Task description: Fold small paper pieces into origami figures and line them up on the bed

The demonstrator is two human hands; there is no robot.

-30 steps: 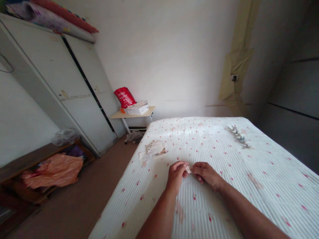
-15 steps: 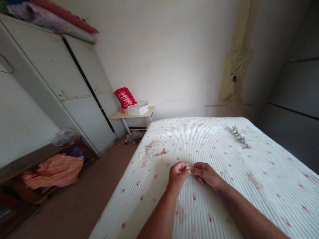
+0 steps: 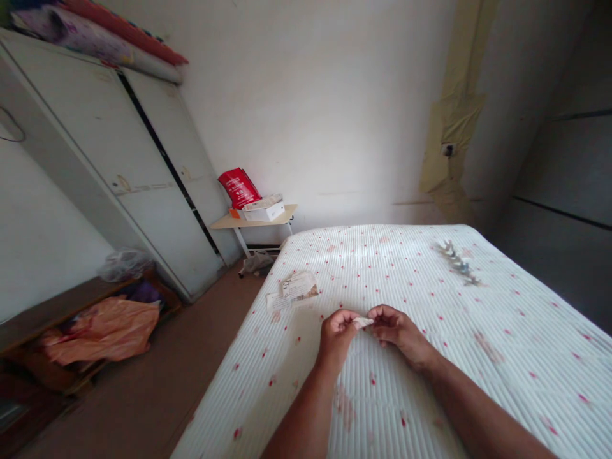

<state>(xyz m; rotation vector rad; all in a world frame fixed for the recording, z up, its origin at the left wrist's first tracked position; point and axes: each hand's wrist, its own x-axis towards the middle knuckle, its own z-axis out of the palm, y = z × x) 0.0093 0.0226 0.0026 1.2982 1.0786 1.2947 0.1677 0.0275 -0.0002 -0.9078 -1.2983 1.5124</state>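
Over the bed's near middle, my left hand (image 3: 338, 335) pinches a small folded piece of paper (image 3: 362, 322) between thumb and fingers. The paper is pale and narrow, and its exposed part points to the right. At its right end my right hand (image 3: 399, 335) has curled fingers, with thumb and forefinger closed on the tip. Partly overlapping printed paper sheets (image 3: 300, 287) lie flat to the left, beyond my left hand. Farther off on the right stand several small folded paper figures (image 3: 458, 262) in a slanting row; their exact shape is too small to tell.
The bed (image 3: 411, 395) has a white ribbed cover with red spots. Beyond its left corner, a small table (image 3: 227, 221) carries a red bag (image 3: 240, 187) and a white box (image 3: 265, 211). A wardrobe (image 3: 143, 166) and a low bench with an orange plastic bag (image 3: 108, 328) stand left.
My right fingers have shifted and lifted slightly, and the hands are a little farther apart. More of the folded paper now shows between them.
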